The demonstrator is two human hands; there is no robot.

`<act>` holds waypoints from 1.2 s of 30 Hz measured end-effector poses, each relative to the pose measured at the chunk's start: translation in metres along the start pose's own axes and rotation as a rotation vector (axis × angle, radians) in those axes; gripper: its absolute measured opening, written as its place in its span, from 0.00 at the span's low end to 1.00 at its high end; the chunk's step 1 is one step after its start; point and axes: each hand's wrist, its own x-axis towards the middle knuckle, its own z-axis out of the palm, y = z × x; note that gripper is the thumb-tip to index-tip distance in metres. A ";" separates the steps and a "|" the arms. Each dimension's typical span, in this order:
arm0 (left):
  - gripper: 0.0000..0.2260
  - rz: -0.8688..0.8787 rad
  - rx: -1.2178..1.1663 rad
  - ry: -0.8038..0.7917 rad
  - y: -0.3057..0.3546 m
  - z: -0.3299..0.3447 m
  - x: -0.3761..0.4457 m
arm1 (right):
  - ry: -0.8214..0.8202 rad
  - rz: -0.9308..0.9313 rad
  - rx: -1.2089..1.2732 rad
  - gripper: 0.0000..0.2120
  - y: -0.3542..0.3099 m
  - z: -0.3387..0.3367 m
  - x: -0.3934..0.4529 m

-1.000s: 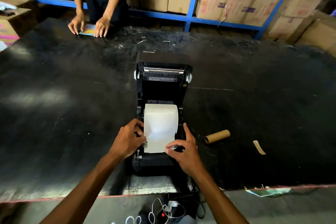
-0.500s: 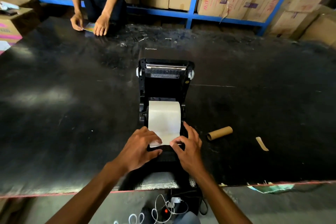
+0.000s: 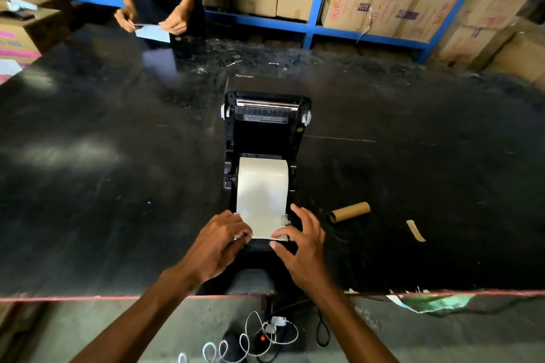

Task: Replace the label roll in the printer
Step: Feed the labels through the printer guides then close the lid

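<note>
**New roll's in, loose end still needs lining up**

Head cam, the only view: the printer (image 3: 267, 138) sits on the black bench (image 3: 118, 186) with its lid thrown back away from the person; the label roll (image 3: 262, 186) is already in the bay, its axle running left to right, and the paper comes off it straight toward the person; the free end lies right at the front lip, under the fingers. Left hand (image 3: 219, 240) is mostly flat, fingertips pressing the left corner of the paper; right hand (image 3: 300, 240) is spread open, thumb and a fingertip on the right corner; neither is really gripping, more pinning it down. Both hands look equally near. The old cardboard tube (image 3: 349, 211) lies off to the right, well apart. My guess: square the strip, then shut the lid.
</note>
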 end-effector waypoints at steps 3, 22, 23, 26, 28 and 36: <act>0.06 -0.025 0.009 0.012 0.008 0.001 -0.009 | 0.050 -0.009 0.006 0.02 0.002 -0.001 -0.005; 0.06 -0.107 0.041 0.010 0.051 0.023 -0.084 | -0.114 -0.020 -0.072 0.10 -0.014 -0.022 -0.090; 0.05 -0.105 0.032 0.006 0.051 0.023 -0.087 | -0.123 -0.022 -0.075 0.10 -0.014 -0.022 -0.093; 0.03 -0.165 -0.046 -0.011 0.058 0.020 -0.090 | -0.143 -0.022 -0.078 0.11 -0.014 -0.022 -0.097; 0.05 -0.320 -0.170 0.052 0.062 0.018 -0.087 | -0.162 -0.031 -0.075 0.10 -0.014 -0.025 -0.097; 0.13 -0.907 -0.615 0.224 0.045 -0.009 -0.054 | -0.137 -0.025 0.025 0.11 -0.037 -0.068 -0.017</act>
